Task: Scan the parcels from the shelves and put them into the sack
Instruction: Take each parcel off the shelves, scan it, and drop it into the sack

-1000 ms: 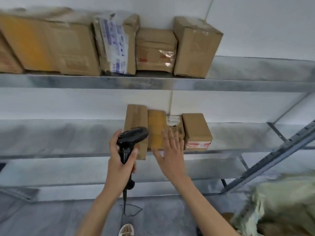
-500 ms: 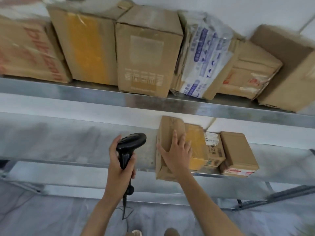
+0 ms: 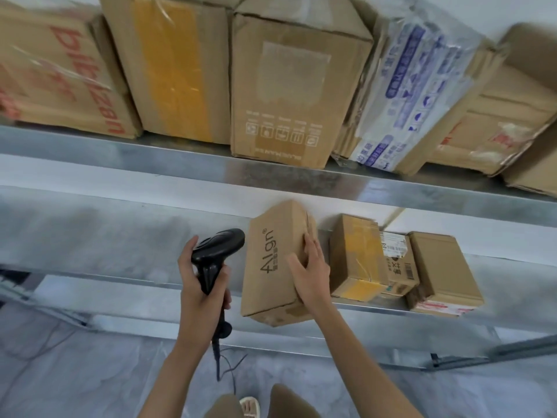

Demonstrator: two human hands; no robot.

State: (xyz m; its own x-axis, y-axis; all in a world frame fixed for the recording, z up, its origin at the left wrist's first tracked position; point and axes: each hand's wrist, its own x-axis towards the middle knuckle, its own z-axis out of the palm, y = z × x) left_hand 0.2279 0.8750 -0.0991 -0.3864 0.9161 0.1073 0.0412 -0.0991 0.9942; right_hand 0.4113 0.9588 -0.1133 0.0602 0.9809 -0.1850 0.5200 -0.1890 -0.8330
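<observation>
My right hand [image 3: 312,274] grips a brown cardboard parcel [image 3: 271,267] printed "Align", tilted and sticking out past the front edge of the lower metal shelf [image 3: 120,251]. My left hand [image 3: 202,288] holds a black handheld scanner [image 3: 217,251] upright just left of that parcel, its cable hanging down. Three smaller parcels stay on the lower shelf to the right: one with yellow tape [image 3: 358,257], one with a white label [image 3: 399,263], and a plain brown one [image 3: 441,273]. The sack is out of view.
The upper shelf [image 3: 180,164] carries a row of larger cardboard boxes, one with red lettering [image 3: 60,82], one with yellow tape [image 3: 171,67], and a blue-printed wrapped one [image 3: 413,89]. Below are the grey floor [image 3: 75,372] and my legs and a shoe [image 3: 250,407].
My right hand went from reaching with spread fingers to gripping the left-most parcel and pulling it forward and tilted off the shelf. The view swung left and nearer; the sack left the frame.
</observation>
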